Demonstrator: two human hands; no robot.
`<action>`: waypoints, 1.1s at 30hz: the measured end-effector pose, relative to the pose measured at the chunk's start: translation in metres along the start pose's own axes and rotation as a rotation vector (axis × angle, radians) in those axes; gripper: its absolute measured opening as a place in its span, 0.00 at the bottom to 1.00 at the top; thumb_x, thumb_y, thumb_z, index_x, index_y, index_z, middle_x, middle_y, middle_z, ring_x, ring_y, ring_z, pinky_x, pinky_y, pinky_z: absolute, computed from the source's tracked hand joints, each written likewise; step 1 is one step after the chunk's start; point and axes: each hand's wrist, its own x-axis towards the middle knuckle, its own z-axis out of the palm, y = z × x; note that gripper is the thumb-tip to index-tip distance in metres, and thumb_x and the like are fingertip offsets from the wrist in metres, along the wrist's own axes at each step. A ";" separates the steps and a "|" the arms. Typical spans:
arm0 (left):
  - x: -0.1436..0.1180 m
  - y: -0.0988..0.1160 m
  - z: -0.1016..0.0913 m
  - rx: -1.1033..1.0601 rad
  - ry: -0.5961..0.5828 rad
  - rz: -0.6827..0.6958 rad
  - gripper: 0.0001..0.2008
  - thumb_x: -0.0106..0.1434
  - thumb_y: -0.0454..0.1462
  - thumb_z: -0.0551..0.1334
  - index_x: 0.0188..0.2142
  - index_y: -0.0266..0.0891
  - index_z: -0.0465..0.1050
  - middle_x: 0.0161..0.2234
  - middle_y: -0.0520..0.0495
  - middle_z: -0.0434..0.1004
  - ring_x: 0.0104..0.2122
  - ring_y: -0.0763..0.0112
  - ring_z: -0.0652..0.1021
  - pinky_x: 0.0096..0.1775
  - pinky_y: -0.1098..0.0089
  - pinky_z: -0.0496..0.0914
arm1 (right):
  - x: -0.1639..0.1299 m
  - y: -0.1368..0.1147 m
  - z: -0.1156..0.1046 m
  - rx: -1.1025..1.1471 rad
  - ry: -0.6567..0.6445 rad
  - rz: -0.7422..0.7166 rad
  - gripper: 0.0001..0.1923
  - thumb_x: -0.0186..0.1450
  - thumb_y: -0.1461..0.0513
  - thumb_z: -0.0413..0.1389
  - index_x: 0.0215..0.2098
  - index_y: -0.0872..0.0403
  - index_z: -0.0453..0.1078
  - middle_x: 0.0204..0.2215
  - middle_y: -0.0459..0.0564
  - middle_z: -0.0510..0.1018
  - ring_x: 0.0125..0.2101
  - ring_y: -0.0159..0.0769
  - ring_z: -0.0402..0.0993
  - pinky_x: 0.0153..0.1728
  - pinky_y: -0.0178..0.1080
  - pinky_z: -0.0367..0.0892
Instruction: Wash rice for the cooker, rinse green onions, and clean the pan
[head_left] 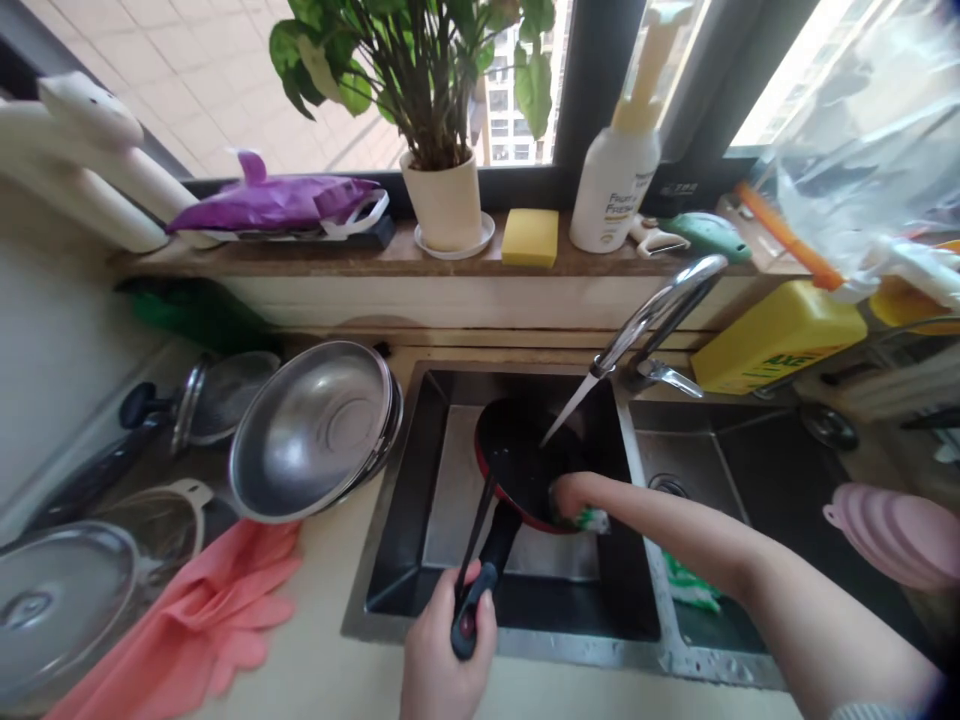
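Note:
A black frying pan [514, 425] with a red outside is tilted in the left sink basin [397, 540]. My left hand [446, 645] is closed around its black handle [501, 540]. A thin dark utensil [478, 515] runs from that hand to the pan's rim; its kind is unclear. My right hand [574, 497] reaches over the pan's right side, fingers closed on a green-and-white cloth [594, 520], which is partly hidden. Water [568, 412] streams from the chrome faucet [660, 300] into the pan.
Stacked metal bowls [315, 430], coral rubber gloves [202, 610] and a glass lid [60, 610] lie left. The right basin [757, 480] holds another green-and-white cloth [690, 580]. A yellow sponge [529, 237], pump bottle [616, 180] and potted plant [442, 200] line the sill.

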 end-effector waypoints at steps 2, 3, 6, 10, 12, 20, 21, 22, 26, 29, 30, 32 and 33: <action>0.005 0.004 -0.004 0.004 -0.035 0.032 0.12 0.62 0.43 0.57 0.41 0.40 0.72 0.37 0.43 0.82 0.35 0.62 0.82 0.34 0.71 0.76 | -0.008 -0.020 -0.003 0.113 -0.029 -0.034 0.04 0.55 0.63 0.62 0.26 0.57 0.73 0.20 0.45 0.74 0.23 0.33 0.72 0.26 0.34 0.66; 0.008 0.007 -0.005 0.007 -0.052 0.035 0.12 0.62 0.43 0.56 0.40 0.40 0.72 0.36 0.43 0.83 0.34 0.62 0.82 0.33 0.71 0.76 | -0.011 -0.030 -0.006 0.180 -0.022 -0.053 0.03 0.56 0.63 0.61 0.26 0.56 0.73 0.18 0.44 0.73 0.21 0.31 0.70 0.23 0.32 0.64; 0.018 0.019 -0.009 0.026 -0.096 0.027 0.13 0.62 0.45 0.55 0.40 0.40 0.71 0.34 0.44 0.82 0.30 0.64 0.82 0.30 0.71 0.75 | -0.019 -0.052 -0.023 0.366 0.101 -0.093 0.08 0.63 0.59 0.55 0.32 0.55 0.72 0.19 0.41 0.71 0.19 0.25 0.64 0.21 0.29 0.59; 0.029 0.032 -0.010 0.045 -0.091 -0.004 0.14 0.62 0.46 0.55 0.39 0.40 0.71 0.32 0.44 0.82 0.29 0.63 0.81 0.30 0.70 0.74 | -0.032 -0.046 -0.053 0.518 0.343 -0.048 0.12 0.62 0.56 0.57 0.27 0.58 0.69 0.18 0.43 0.68 0.20 0.25 0.61 0.20 0.28 0.56; 0.033 0.040 -0.010 0.058 -0.069 -0.026 0.14 0.62 0.45 0.54 0.39 0.40 0.71 0.32 0.45 0.81 0.30 0.63 0.81 0.31 0.69 0.73 | -0.038 -0.033 -0.069 0.582 0.417 -0.016 0.15 0.63 0.55 0.56 0.26 0.58 0.68 0.18 0.44 0.68 0.21 0.26 0.62 0.21 0.29 0.58; 0.053 0.079 -0.013 0.157 -0.158 -0.066 0.09 0.61 0.41 0.54 0.36 0.42 0.68 0.36 0.45 0.81 0.33 0.62 0.81 0.32 0.69 0.70 | -0.068 -0.014 -0.128 0.684 0.504 0.003 0.12 0.54 0.67 0.61 0.37 0.59 0.69 0.24 0.46 0.73 0.23 0.30 0.68 0.25 0.34 0.66; 0.055 0.083 -0.014 0.168 -0.164 -0.074 0.08 0.61 0.41 0.54 0.37 0.42 0.68 0.36 0.45 0.81 0.33 0.62 0.81 0.32 0.69 0.69 | -0.076 -0.008 -0.135 0.668 0.519 -0.016 0.12 0.52 0.70 0.59 0.36 0.58 0.70 0.24 0.46 0.73 0.23 0.31 0.68 0.27 0.35 0.66; 0.057 0.086 -0.014 0.177 -0.172 -0.082 0.08 0.61 0.41 0.54 0.37 0.42 0.68 0.35 0.46 0.81 0.33 0.62 0.80 0.32 0.69 0.69 | -0.086 0.001 -0.143 0.650 0.544 -0.031 0.12 0.51 0.73 0.58 0.34 0.58 0.70 0.24 0.46 0.73 0.25 0.32 0.69 0.29 0.36 0.66; 0.061 0.093 -0.012 0.160 -0.187 -0.117 0.07 0.60 0.40 0.55 0.36 0.42 0.68 0.34 0.46 0.81 0.33 0.61 0.80 0.32 0.68 0.67 | -0.129 0.049 -0.157 0.588 0.710 -0.018 0.12 0.50 0.76 0.53 0.27 0.55 0.69 0.31 0.52 0.74 0.40 0.42 0.71 0.41 0.42 0.67; 0.067 0.100 -0.005 0.082 -0.127 -0.113 0.06 0.59 0.40 0.57 0.35 0.42 0.68 0.33 0.46 0.80 0.32 0.62 0.79 0.33 0.68 0.67 | -0.132 0.054 -0.147 0.861 0.686 -0.115 0.12 0.53 0.75 0.55 0.26 0.53 0.68 0.34 0.51 0.73 0.44 0.39 0.70 0.43 0.39 0.68; 0.071 0.103 -0.001 0.032 -0.100 -0.104 0.07 0.59 0.42 0.58 0.34 0.42 0.68 0.31 0.46 0.79 0.31 0.62 0.79 0.33 0.68 0.68 | -0.124 0.045 -0.142 0.996 0.625 -0.169 0.11 0.54 0.74 0.56 0.27 0.53 0.69 0.33 0.50 0.74 0.41 0.37 0.72 0.42 0.38 0.70; 0.082 0.109 0.010 -0.104 -0.059 -0.077 0.11 0.56 0.45 0.61 0.35 0.41 0.68 0.30 0.47 0.78 0.30 0.64 0.78 0.33 0.69 0.69 | -0.100 0.013 -0.132 1.195 0.482 -0.252 0.08 0.55 0.72 0.58 0.27 0.54 0.69 0.28 0.47 0.73 0.33 0.33 0.74 0.38 0.37 0.72; 0.090 0.112 0.015 -0.186 -0.046 -0.057 0.14 0.55 0.46 0.63 0.35 0.40 0.69 0.30 0.48 0.78 0.29 0.66 0.78 0.33 0.69 0.69 | -0.088 -0.005 -0.130 1.248 0.425 -0.278 0.07 0.55 0.71 0.59 0.28 0.54 0.68 0.25 0.46 0.73 0.29 0.31 0.74 0.37 0.37 0.73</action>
